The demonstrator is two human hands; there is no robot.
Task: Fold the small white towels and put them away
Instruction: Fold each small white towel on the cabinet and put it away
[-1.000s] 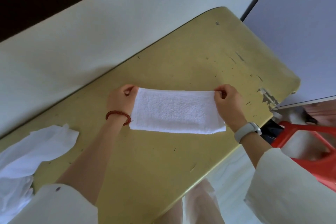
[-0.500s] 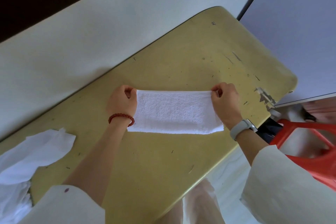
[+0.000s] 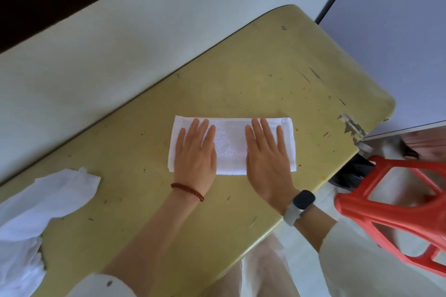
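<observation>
A small white towel [image 3: 230,144], folded into a long strip, lies flat in the middle of the yellow table [image 3: 253,84]. My left hand [image 3: 195,154] presses flat on its left half with straight fingers. My right hand [image 3: 266,157] presses flat on its right half the same way. Both palms reach over the towel's near edge. A loose heap of white towels [image 3: 36,219] lies at the table's left end.
A white wall [image 3: 120,38] runs along the table's far side. A red plastic stool [image 3: 395,210] stands off the table's right end, below a grey panel [image 3: 405,38]. The table's right corner [image 3: 350,125] is chipped.
Both hands let go of the towel's end corners and moved inward. They now lie flat on top of the towel, which rests on the table.
</observation>
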